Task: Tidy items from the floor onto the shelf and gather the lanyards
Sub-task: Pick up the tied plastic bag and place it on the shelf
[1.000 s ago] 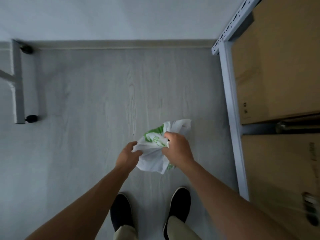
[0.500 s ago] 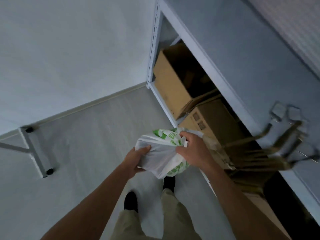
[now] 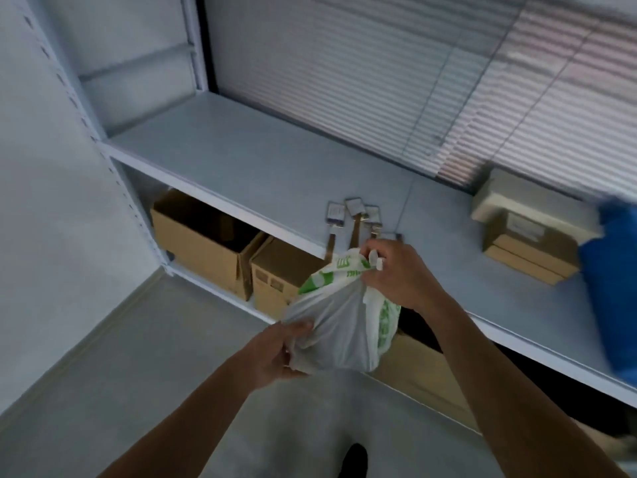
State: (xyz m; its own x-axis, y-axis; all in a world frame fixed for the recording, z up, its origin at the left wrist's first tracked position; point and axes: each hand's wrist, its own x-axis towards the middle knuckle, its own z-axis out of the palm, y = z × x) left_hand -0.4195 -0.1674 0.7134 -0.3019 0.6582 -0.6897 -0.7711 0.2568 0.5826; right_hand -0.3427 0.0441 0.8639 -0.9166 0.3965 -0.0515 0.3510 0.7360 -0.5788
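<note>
I hold a crumpled white plastic bag with green print [image 3: 339,322] in both hands, just in front of the grey shelf [image 3: 262,167]. My left hand [image 3: 275,353] grips its lower left part. My right hand [image 3: 396,274] pinches its top, close over the shelf's front edge. Several lanyards with badge holders [image 3: 348,215] lie on the shelf just behind the bag, their straps hanging over the edge and partly hidden by the bag.
Stacked cardboard and white boxes [image 3: 527,232] and a blue object [image 3: 613,281] sit on the shelf at right. Open cardboard boxes [image 3: 206,243] stand on the lower level. Window blinds [image 3: 431,81] are behind the shelf; a white wall [image 3: 41,201] is left.
The view has swung up from the floor to the shelf. Both hands have carried the bag up and toward the shelf edge, near the lanyards.
</note>
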